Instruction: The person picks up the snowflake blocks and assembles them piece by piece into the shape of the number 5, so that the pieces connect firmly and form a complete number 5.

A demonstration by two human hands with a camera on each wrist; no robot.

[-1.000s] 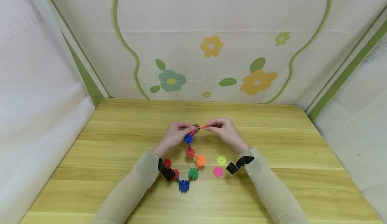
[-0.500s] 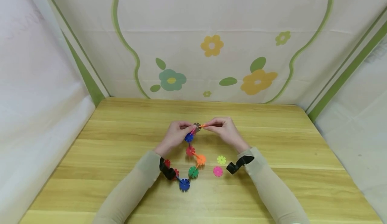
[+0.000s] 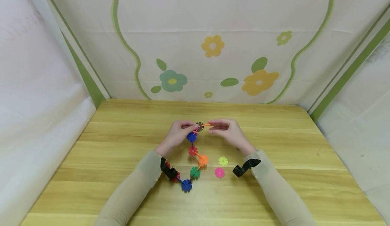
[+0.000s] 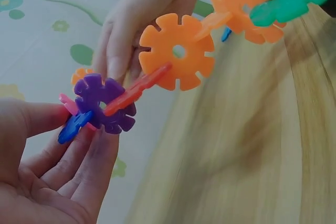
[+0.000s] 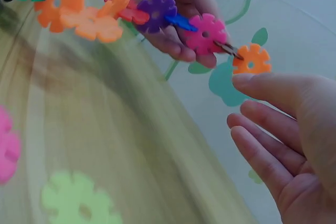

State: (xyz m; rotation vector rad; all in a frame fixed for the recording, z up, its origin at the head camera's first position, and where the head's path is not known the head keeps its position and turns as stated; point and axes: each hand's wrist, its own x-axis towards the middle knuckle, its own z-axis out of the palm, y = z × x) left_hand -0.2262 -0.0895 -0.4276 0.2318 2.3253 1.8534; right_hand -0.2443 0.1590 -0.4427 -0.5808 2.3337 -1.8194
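A chain of slotted plastic snowflake discs hangs from the left hand (image 3: 176,134) and trails down to the table. The left thumb and fingers pinch it at a pink disc (image 5: 206,34), beside a blue disc (image 4: 75,127) and a purple disc (image 4: 103,104). A brown disc (image 3: 199,126) joins the pink one to an orange end disc (image 5: 251,62). Close to that orange disc is the right hand (image 3: 230,132), its thumb and fingers spread apart. One fingertip overlaps the disc's edge in the right wrist view; whether it touches, I cannot tell.
On the wooden table (image 3: 274,138) lie a loose yellow-green disc (image 3: 223,161) and a loose pink disc (image 3: 219,172). The chain's lower part, with a green disc (image 3: 195,172) and a blue one, curves toward the left sleeve (image 3: 134,182). A flowered cloth (image 3: 189,22) stands behind.
The right fingers have parted from their pinch on the orange end disc, and the right hand has shifted slightly right. The left hand keeps its hold, raised a little with the chain.
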